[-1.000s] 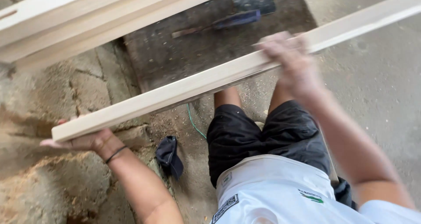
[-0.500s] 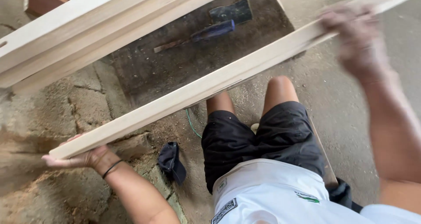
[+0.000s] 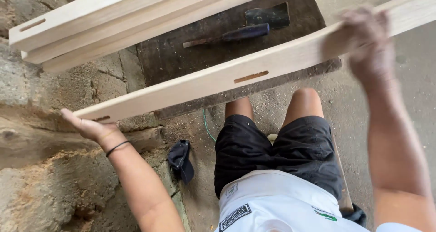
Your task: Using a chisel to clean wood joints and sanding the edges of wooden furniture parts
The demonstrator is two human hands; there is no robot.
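Observation:
I hold a long pale wooden plank [image 3: 218, 80] slantwise over my knees; a narrow slot is cut near its middle. My left hand [image 3: 88, 126], with a black band on the wrist, cups the plank's near left end from below. My right hand [image 3: 365, 43], blurred by motion, grips the plank towards its far right end. Under the plank lies a dark worn board [image 3: 181, 55] with a dark-handled chisel [image 3: 236, 34] on it.
Two more pale slotted planks [image 3: 113, 25] lie stacked at the top left. A rough stone block [image 3: 41, 136] dusted with sawdust fills the left side. A dark cloth [image 3: 180, 159] and a green cord [image 3: 206, 125] lie on the ground by my left leg.
The plank has turned so its slotted face shows, and its right end has swung up and right. My right hand slid further along it; my left hand stays at the left end.

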